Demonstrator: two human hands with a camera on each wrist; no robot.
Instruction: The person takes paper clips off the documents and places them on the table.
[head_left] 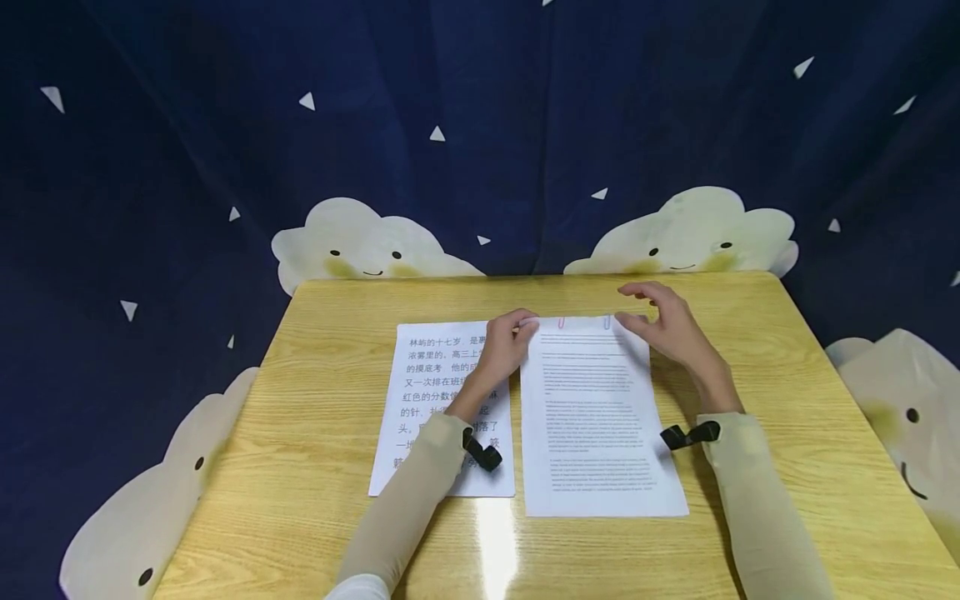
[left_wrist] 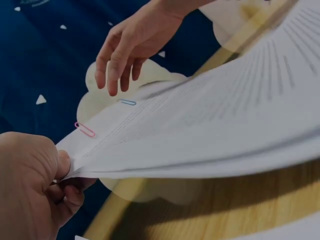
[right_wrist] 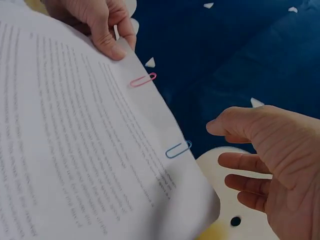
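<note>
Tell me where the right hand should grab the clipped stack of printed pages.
Probably the free far right corner of the clipped stack, beside the blue paper clip, pinched from the right. The left hand pinches the far left corner, lifting that edge; the right hand hovers open nearby.

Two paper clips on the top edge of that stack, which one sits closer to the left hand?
The pink paper clip. It sits just beside the left hand pinching the stack's corner; the blue paper clip is farther along the edge, nearer the right hand.
</note>
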